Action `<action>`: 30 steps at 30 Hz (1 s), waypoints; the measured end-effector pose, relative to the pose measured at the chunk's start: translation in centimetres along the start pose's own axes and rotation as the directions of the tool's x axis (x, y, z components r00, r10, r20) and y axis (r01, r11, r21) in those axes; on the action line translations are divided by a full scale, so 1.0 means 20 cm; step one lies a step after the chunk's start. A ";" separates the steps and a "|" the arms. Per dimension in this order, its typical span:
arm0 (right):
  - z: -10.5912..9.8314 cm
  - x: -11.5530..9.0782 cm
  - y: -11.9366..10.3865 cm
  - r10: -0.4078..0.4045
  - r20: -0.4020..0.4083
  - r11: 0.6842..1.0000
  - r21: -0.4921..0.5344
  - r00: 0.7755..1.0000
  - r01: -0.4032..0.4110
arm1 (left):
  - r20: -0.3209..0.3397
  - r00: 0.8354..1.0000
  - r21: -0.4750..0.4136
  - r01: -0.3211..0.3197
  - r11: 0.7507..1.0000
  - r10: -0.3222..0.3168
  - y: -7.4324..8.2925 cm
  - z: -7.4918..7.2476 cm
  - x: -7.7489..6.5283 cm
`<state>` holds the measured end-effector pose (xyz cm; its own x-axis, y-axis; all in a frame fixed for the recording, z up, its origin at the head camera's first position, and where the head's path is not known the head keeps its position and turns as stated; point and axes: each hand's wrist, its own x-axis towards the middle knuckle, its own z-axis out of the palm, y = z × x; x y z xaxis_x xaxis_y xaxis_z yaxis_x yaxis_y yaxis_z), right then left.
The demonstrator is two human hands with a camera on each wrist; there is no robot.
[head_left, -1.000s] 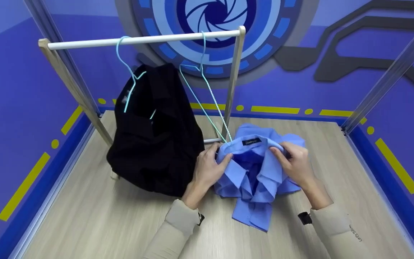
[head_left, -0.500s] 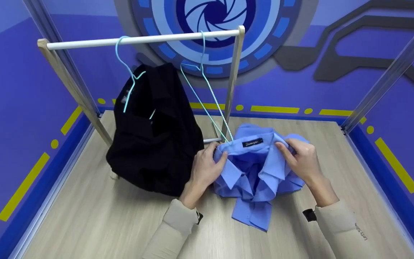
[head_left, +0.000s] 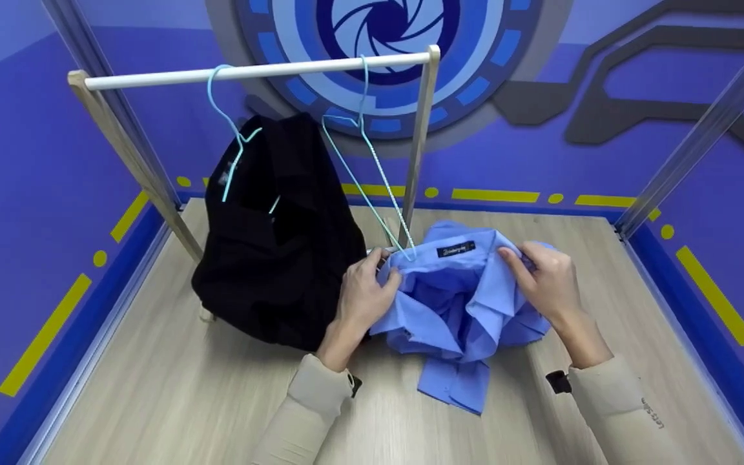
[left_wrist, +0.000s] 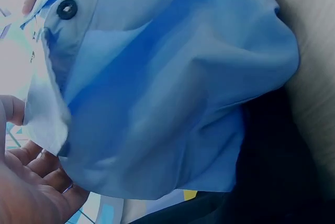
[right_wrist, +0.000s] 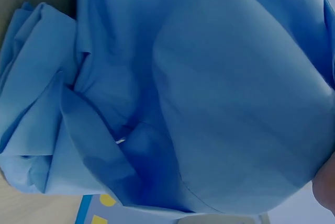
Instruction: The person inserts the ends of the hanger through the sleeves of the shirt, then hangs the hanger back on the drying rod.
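A light blue collared shirt (head_left: 436, 336) is held up by its collar, with a dark label (head_left: 456, 249) showing inside the neck. My left hand (head_left: 367, 294) pinches the collar's left side between thumb and fingers; in the left wrist view the collar edge and a dark button (left_wrist: 67, 9) show close by. On the collar's right side my right hand (head_left: 545, 284) pinches the cloth. A light teal wire hanger (head_left: 378, 168) hangs from the rail, its lower end meeting the collar near my left hand. Whether the hanger reaches inside the shirt is hard to tell.
The rack's white rail (head_left: 262, 70) rests on wooden posts. A black garment (head_left: 281, 271) hangs on another teal hanger (head_left: 220, 106), just left of my left hand. Blue walls (head_left: 507, 148) enclose the wood-look floor (head_left: 230, 400) at the back and both sides.
My right hand has moved slightly right and my left hand slightly left, spreading the collar wider. The label faces me more fully. The black garment stays in place.
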<state>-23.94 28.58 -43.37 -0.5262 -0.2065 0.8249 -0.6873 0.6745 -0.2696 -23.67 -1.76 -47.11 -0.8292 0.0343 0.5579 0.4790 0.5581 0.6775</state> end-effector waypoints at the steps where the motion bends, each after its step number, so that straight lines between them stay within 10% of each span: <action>1: 0.00 0.01 -0.01 0.001 0.002 1.000 0.004 1.000 -0.001 | -0.004 1.000 -0.005 -0.001 1.000 0.001 0.00 0.00 0.00; 30: 0.06 -0.05 -0.07 0.223 0.230 0.974 -0.004 0.947 -0.228 | -0.092 0.995 0.019 0.036 0.999 -0.034 0.01 0.00 0.00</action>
<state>-23.04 26.97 -44.44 -0.7666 -0.2085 0.6073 -0.5472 0.7070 -0.4481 -23.51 -1.62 -47.04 -0.8151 -0.0608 0.5761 0.4433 0.5749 0.6878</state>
